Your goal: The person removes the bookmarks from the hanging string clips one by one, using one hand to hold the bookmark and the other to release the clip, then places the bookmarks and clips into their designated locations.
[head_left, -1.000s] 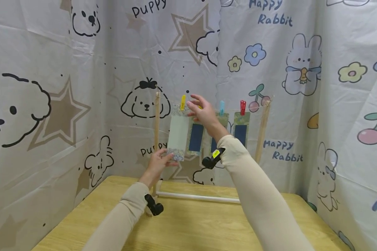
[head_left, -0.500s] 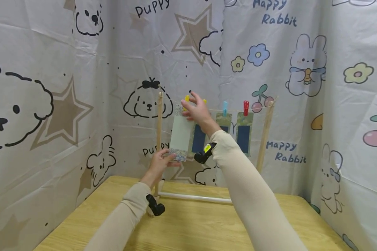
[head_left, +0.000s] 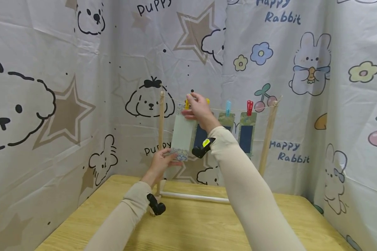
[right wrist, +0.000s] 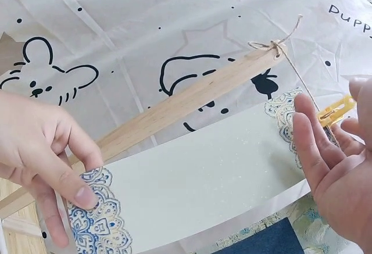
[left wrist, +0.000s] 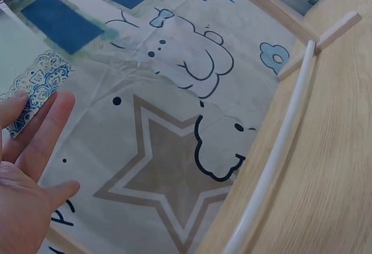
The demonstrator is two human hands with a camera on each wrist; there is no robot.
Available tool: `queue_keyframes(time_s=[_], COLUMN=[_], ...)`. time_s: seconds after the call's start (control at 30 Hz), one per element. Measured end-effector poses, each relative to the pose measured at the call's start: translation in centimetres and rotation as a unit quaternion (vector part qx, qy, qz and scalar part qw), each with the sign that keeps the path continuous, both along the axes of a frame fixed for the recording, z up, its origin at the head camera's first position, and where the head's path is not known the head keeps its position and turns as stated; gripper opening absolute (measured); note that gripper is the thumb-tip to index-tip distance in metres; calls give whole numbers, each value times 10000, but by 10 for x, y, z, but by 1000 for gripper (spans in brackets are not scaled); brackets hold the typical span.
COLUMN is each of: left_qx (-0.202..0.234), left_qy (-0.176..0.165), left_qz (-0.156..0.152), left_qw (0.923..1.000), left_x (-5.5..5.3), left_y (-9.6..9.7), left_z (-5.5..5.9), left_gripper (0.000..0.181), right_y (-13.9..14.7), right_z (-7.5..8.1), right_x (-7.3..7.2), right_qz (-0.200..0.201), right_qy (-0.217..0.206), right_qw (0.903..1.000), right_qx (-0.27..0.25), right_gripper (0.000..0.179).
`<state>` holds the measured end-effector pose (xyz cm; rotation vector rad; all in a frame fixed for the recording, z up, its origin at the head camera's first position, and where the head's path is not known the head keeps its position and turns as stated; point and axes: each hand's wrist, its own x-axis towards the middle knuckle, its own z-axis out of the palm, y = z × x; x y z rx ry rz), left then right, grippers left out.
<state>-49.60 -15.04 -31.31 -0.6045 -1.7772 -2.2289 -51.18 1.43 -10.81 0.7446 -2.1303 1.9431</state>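
Observation:
A pale green card (head_left: 182, 134) with blue lace-patterned ends hangs at the left end of a thin string (right wrist: 299, 77). My left hand (head_left: 160, 162) pinches its lower left corner, thumb in front and fingers behind. At the card's top edge, my right hand (head_left: 199, 109) pinches the handle end of a yellow clothespin (right wrist: 336, 112) that sits on the string. Two fingers of that hand lie along the card's upper right edge. To the right hang green-patterned cards (head_left: 246, 139) with dark blue panels, one partly hidden behind my right hand.
The string runs between a left wooden post (head_left: 161, 129) and a right wooden post (head_left: 268, 139). Another yellow clothespin (head_left: 208, 101), a light blue clothespin (head_left: 228, 108) and a red clothespin (head_left: 249, 107) grip it. A white rod (head_left: 194, 197) crosses low above the wooden table (head_left: 188, 226).
My right hand has moved left to the yellow clothespin, and its thumb and fingers have come together on the handle end. The left hand keeps its grip on the card's lower corner.

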Motion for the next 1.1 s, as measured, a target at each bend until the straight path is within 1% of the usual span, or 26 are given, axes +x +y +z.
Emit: queue_keyframes(time_s=[0.13,0.2,0.37,0.5,0.63,0.8,1.0,1.1], left_qx=[-2,-34,-63,1,-52,-96,-173,-186], left_qy=[41,27,-35,-65,-31,59,117,53], left_qz=[-67,-39,71,164,108,84,86,128], left_qw=[10000,10000,9999,9998,9999,9999,9997,9997], left_x=[0,0,0,0,0,0,-1,-1], left_y=[-1,-1,-3,-4,-5,-5,-6,-6], left_z=[-1,-1,-1,-1,-2,-2,-2,-2], left_gripper=[20,19,19,23,25,25,26,26], right_y=[-3,-5,-8,-11,-13,-14,-14,-14], right_z=[2,3,5,4,3,1,0,-2], right_x=[1,2,2,2,0,-2,-3,-3], right_qz=[-64,-118,-192,-194,-305,-515,-823,-973], right_qy=[-96,-99,-44,-20,1,224,402,361], right_qw=[9998,9998,9997,9997,9988,9963,9903,9873], right_qx=[-145,-142,-122,-154,-389,-645,-1050,-1203], right_gripper=[46,43,41,41,40,38,31,29])
